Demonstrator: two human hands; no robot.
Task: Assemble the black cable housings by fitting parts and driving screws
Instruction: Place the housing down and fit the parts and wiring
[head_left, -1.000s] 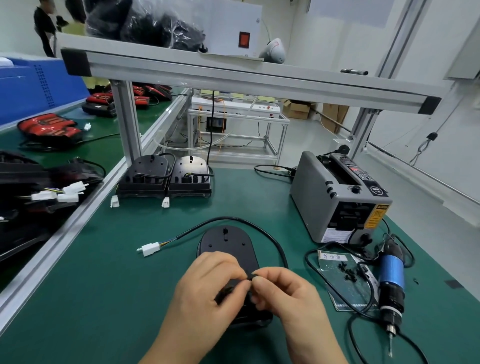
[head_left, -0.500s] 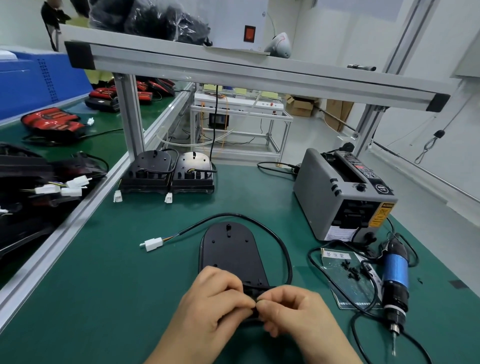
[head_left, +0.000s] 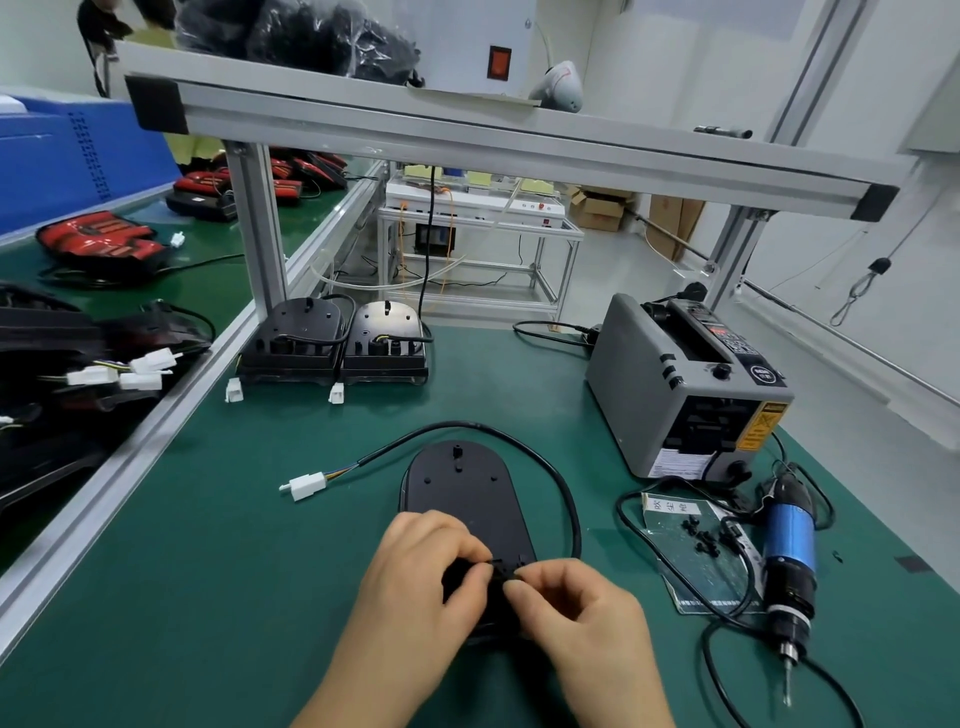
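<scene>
Housing: black housing (head_left: 462, 499) lies flat on the green surface (head_left: 208, 571), near end under the hands.
Hands: left hand (head_left: 421, 566) and right hand (head_left: 576, 608), fingers curled, both pinch a small black part (head_left: 501, 571) there.
Screwdriver: electric screwdriver (head_left: 787, 551) lies well to the right.

We've got a green bench (head_left: 197, 597) under us, an aluminium frame (head_left: 467, 143) spanning 10 to 2 o'clock, white walls (head_left: 649, 62) behind, grey floor (head_left: 623, 280) at 1, a metal rack (head_left: 467, 221) at 12, cardboard boxes (head_left: 597, 213) beside it.
</scene>
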